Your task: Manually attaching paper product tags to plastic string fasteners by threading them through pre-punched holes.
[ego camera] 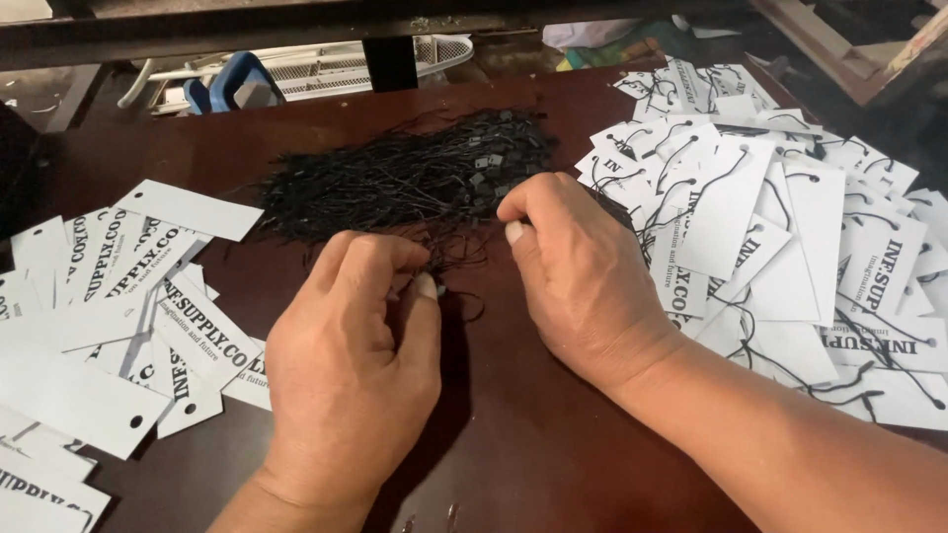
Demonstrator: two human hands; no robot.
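Both hands work at the near edge of a heap of black cords [405, 178] lying mid-worktop [533, 444]. The left hand [346, 365] is closed in a pinch: thumb and forefinger meet on a single cord [441, 288], apparently at its small plastic end, holding it clear of the tangle. The right hand [583, 276] is curled, fingertips down among the loose strands at the heap's edge; it seems to press or nip a cord there, though its fingers hide what they hold, so whether it truly grips anything cannot be told.

The heap sits between two stacks, within reach of either hand. Left of it lie plain white tags [109, 326], printed, each with a punched hole and no cord. Right of it spreads a larger pile of strung tags [780, 227], black loops already through their holes. The sorting by side keeps strung and unstrung tags apart. Beyond the worktop's far edge a white fan grille [326, 64] shows.
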